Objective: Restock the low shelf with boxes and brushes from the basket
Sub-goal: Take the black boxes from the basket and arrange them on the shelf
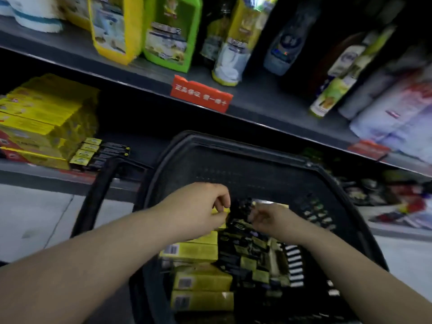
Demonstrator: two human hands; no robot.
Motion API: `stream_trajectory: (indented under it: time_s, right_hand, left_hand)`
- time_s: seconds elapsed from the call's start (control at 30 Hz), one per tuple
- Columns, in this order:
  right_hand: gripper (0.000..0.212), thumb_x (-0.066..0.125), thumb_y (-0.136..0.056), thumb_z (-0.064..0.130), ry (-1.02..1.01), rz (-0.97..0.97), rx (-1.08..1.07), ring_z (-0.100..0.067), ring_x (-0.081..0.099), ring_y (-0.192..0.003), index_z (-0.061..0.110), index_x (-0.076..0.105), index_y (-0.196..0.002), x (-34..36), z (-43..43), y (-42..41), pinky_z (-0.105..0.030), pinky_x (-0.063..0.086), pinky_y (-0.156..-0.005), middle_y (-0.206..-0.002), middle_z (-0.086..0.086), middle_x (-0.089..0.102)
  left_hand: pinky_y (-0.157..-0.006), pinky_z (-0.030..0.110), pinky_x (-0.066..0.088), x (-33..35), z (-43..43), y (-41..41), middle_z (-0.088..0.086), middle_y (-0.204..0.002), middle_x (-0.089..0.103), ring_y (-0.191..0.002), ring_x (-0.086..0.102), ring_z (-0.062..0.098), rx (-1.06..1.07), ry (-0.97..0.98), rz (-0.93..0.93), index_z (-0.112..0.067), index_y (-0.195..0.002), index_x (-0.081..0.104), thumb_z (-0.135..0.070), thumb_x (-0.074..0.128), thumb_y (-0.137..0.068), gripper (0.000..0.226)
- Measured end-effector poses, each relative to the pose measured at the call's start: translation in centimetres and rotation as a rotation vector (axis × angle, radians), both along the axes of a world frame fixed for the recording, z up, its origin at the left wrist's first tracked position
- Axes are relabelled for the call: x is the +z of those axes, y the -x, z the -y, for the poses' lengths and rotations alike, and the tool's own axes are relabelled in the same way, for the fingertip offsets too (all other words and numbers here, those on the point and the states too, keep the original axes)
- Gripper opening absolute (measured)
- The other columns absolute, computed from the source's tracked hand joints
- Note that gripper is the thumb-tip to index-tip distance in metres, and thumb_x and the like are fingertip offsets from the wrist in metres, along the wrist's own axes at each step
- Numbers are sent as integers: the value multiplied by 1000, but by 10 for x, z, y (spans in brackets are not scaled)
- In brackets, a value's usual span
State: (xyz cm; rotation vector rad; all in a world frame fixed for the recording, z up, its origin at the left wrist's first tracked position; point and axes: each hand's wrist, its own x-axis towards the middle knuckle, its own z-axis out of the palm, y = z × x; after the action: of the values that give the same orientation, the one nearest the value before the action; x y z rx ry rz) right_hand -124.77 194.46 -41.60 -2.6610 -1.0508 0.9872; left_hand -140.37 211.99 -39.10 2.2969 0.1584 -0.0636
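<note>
Both hands were down in the black plastic shopping basket (233, 164), which stood on the floor in front of the dark low shelf (46, 174). The left hand (198, 206) had its fingers curled against the thumb, pinching what looked like the top edge of one of the long yellow cardboard boxes (189, 252). These lay stacked flat in the basket's seven o'clock quarter. The right hand (268, 218), at three o'clock of the left, bent its fingers down onto the black-and-gold carded brush packs (247, 253) heaped in the middle. Blur hid whether it gripped one.

The boxes looked light and stiff, with slick printed faces. A hold across the narrow width, thumb on one long side and fingers on the other, would probably serve better than a corner pinch, which might let a box swing. The brush packs seemed thin, light and apt to slide over one another, so they were best taken by the card edge.

At ten o'clock the low shelf carried a stack of matching yellow cartons (42, 118), with a row of dark tagged brush packets (100, 153) just beside it. The basket's black drop handle (98, 197) hung at nine o'clock, between basket and stock, and would likely need clearing. The grey upper shelf (257, 99) overhung at twelve o'clock with green and yellow pouches (168, 38) and a red price tag (201, 93), limiting headroom.
</note>
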Motion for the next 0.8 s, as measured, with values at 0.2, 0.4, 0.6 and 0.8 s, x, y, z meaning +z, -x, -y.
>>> stream_trajectory:
  time_s: [0.2, 0.4, 0.6, 0.8]
  right_hand:
    - [62, 59, -90, 26, 389, 51, 33, -26, 56, -109, 25, 28, -143, -44, 57, -29, -33, 47, -87, -138, -10, 43]
    - [55, 53, -93, 22, 419, 263, 33, -32, 45, -123, 8, 29, -141, -97, 38, -21, -37, 44, -95, -141, -17, 35]
    - [27, 49, -94, 24, 541, 214, 24, -21, 55, -100, 6, 50, -115, -72, 21, -17, -23, 46, -71, -109, -8, 53]
    - [12, 57, -92, 24, -79, -556, -387, -14, 63, -84, 15, 55, -99, 2, 22, 13, -23, 54, -79, -90, -3, 64]
  left_hand:
    - [-80, 28, 51, -29, 29, -8, -19, -82, 61, -83, 61, 4, -41, 68, -150, -31, -85, 61, -24, 61, -85, 7]
    - [-83, 30, 53, -37, 29, -10, -16, -83, 65, -82, 63, 3, 33, 201, -237, -32, -81, 64, -24, 62, -84, 8]
    - [-75, 25, 48, -35, 23, -11, -11, -94, 64, -89, 64, 13, 180, 257, -323, -24, -105, 61, -28, 58, -89, 17]
    - [-108, 41, 36, -37, 33, -10, 4, -141, 46, -128, 45, 21, 349, 522, -455, -15, -136, 44, -63, 50, -82, 73]
